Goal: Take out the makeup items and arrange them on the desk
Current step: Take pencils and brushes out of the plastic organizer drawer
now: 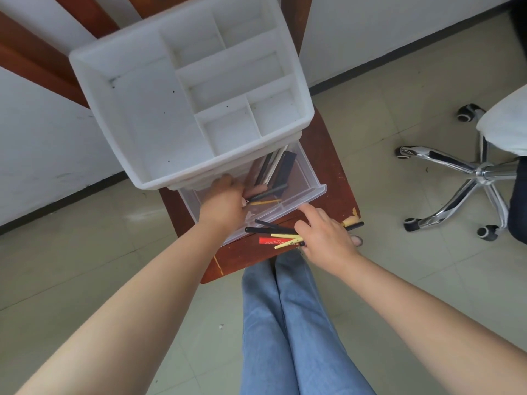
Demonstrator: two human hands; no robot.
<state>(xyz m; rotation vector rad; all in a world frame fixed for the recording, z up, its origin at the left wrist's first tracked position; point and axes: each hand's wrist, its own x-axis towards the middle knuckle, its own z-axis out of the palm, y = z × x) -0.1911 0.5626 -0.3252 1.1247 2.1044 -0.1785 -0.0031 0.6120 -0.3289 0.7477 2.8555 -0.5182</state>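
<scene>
Left hand fingertips — hidden among drawer items — chair cropped.

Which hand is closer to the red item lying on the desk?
Right. The right hand rests on the pencils right beside the red item; the left hand is farther back, reaching inside the clear drawer.

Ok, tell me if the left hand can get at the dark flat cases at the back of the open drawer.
Probably yes. The left hand is already inside the clear drawer, gripping thin pencils beside the dark cases. The organizer tray overhangs only their far ends.
</scene>
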